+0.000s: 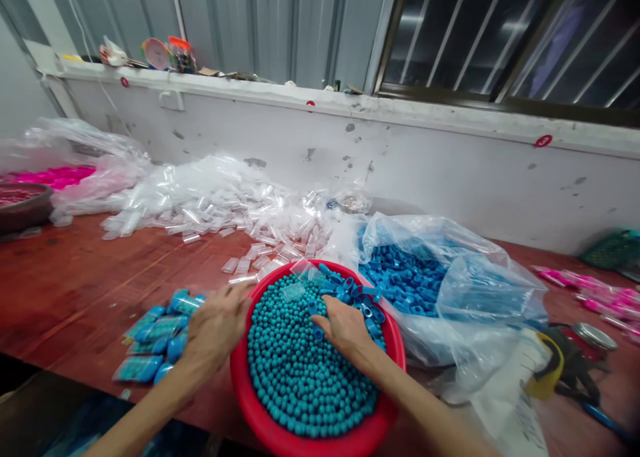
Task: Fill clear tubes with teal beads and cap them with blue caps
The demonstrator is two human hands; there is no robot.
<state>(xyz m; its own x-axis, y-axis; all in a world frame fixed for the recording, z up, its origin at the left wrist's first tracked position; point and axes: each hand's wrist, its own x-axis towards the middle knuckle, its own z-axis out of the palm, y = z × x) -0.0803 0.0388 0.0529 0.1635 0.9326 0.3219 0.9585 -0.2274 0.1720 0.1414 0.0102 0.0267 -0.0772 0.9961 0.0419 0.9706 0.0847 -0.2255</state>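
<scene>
Right hand: here it is, the right hand (345,327) down in the basin, thumb and forefinger drawn close at a small blue cap (318,330); whether they truly pinch it, I cannot tell.
Left hand: and the left hand (220,324), blurred, reaches to the basin's left rim; its grip is hidden, so no call on what it holds.
Red basin: the red basin (397,344) sits at the tabletop's near edge, turquoise beads (300,384) filling most of it, loose blue caps (373,310) heaped at the far right.
Fingertip work: best played light, I'd say, lifting one cap by its sides and leaving the beads undisturbed.
Clear sleeves: a clear sleeve (293,292) lies on the beads; thin plastic like that wants a soft hold, mouth kept open and upright.
Rim: careful here, a bump could send beads rolling; a low, steady wrist looks wise.
Filled tubes: blue-ended tubes (160,327) lie bunched left of the left hand.
Tabletop: a worn red tabletop (60,277), a drift of clear sleeves (215,197) along the back, an open plastic bag (480,290) of blue caps right, pink tubes (595,290) beyond.
Room: scuffed white wall (425,170), cluttered ledge (225,87), grey ribbed panels (280,30), and a barred, dark window (465,37) upper right.
</scene>
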